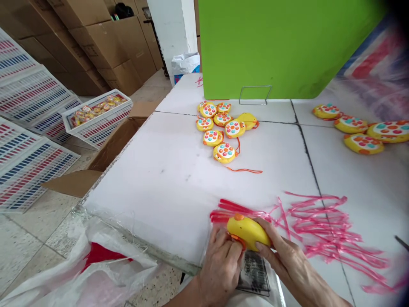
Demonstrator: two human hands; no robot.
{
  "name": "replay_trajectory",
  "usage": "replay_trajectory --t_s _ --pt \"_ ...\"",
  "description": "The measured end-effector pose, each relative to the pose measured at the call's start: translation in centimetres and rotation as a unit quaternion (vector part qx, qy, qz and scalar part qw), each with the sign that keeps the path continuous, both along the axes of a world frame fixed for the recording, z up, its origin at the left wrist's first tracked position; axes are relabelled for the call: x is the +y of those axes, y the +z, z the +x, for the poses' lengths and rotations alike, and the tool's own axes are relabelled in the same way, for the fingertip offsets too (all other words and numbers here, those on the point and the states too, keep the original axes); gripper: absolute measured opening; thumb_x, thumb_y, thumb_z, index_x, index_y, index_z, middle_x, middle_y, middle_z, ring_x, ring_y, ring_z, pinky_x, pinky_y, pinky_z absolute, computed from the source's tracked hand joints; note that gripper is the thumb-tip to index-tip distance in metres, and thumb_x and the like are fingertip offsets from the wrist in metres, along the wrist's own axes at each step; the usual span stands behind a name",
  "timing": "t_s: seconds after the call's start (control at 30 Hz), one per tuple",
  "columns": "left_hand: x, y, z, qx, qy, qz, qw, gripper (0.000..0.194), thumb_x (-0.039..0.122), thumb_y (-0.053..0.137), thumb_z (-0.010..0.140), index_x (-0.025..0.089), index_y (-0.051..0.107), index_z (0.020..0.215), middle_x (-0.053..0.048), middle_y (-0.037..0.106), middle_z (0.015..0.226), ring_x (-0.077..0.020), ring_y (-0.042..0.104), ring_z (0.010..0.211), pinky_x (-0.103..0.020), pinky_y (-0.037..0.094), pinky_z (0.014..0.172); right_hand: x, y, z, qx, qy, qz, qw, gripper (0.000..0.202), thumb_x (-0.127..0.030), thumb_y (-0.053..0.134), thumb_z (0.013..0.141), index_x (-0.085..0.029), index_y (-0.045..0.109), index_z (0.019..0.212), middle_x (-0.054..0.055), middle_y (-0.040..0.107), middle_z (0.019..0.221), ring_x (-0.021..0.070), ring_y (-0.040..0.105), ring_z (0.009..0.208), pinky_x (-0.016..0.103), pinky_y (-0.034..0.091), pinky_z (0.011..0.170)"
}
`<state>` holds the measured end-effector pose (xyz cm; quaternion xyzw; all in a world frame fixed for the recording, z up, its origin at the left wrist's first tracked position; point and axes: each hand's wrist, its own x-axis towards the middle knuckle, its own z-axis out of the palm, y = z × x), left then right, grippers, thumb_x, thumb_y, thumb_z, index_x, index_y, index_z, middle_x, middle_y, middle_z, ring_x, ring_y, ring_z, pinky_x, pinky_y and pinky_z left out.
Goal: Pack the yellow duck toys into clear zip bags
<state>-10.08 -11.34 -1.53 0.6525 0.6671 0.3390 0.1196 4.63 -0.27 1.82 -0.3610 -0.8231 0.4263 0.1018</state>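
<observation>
A yellow toy (251, 231) with orange parts is held on its side above the table's front edge. My right hand (284, 251) grips its right end between thumb and fingers. My left hand (223, 260) is closed at the toy's lower left, pinching an orange piece (238, 241) against it. Beneath both hands lies a clear plastic bag (254, 273) with black print. Red strips (234, 207) lie just behind the toy, and crinkled pink ribbons (329, 226) spread out to the right. Farther back sits a group of yellow toys with coloured dots (224, 152), one with an orange cord (244, 170) beside it.
More yellow toys (364, 143) lie at the right. A green board (275, 47) stands at the back of the white table (153, 170). Left of it are an open cardboard box (76, 181), a basket of wrapped toys (105, 121) and stacked crates (25, 170). White plastic sheeting (111, 281) hangs in front.
</observation>
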Motion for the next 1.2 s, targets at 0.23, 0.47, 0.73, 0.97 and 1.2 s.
replay_trajectory --t_s 0.23,0.47,0.73,0.97,1.2 --pt "-0.1 3.1 -4.3 -0.147 0.126 -0.030 0.981 0.019 0.015 0.042 0.092 0.016 0.061 0.098 -0.008 0.065 0.089 -0.0190 0.058 0.084 -0.030 0.047 0.074 -0.2 -0.2 1.8 -0.031 0.007 0.078 0.996 0.045 -0.037 0.041 0.094 -0.031 0.031 0.138 0.002 0.071 0.092 0.0172 0.069 0.069 0.023 0.056 0.059" --pt "2.1 2.9 -3.4 -0.347 0.099 -0.179 0.915 0.019 0.025 0.046 0.090 0.016 0.061 0.082 -0.003 0.067 0.075 -0.0145 0.061 0.068 -0.020 0.042 0.058 -0.1 0.4 1.6 -0.016 0.038 0.144 0.989 0.043 -0.039 0.036 0.095 -0.028 0.036 0.137 0.005 0.072 0.091 0.0200 0.070 0.067 0.027 0.057 0.056" --pt "2.2 2.5 -2.5 -0.462 0.128 -0.190 0.857 0.021 0.032 0.049 0.089 0.017 0.052 0.074 -0.002 0.064 0.070 -0.0137 0.061 0.064 -0.020 0.045 0.057 1.0 1.3 0.0 -0.106 0.187 0.030 0.976 0.033 -0.029 0.031 0.098 -0.032 0.059 0.115 0.000 0.072 0.099 0.0168 0.069 0.080 0.027 0.054 0.066" --pt "2.0 1.4 -2.5 -0.541 0.140 -0.168 0.812 0.024 0.038 0.050 0.090 0.018 0.049 0.077 -0.003 0.065 0.073 -0.0146 0.062 0.067 -0.024 0.050 0.063 0.8 0.9 -1.5 -0.045 0.192 0.151 0.969 0.028 -0.028 0.046 0.094 -0.024 0.066 0.074 0.002 0.067 0.071 0.0165 0.063 0.069 0.026 0.051 0.063" --pt "2.2 2.5 -2.5 -0.499 0.134 -0.143 0.844 0.028 0.040 0.046 0.092 0.019 0.046 0.075 0.003 0.048 0.066 -0.0111 0.050 0.062 -0.020 0.043 0.058 -0.5 1.4 -3.0 -0.028 0.168 0.047 0.984 0.008 -0.017 0.056 0.086 -0.023 0.060 0.081 0.001 0.068 0.083 0.0184 0.064 0.077 0.031 0.054 0.069"
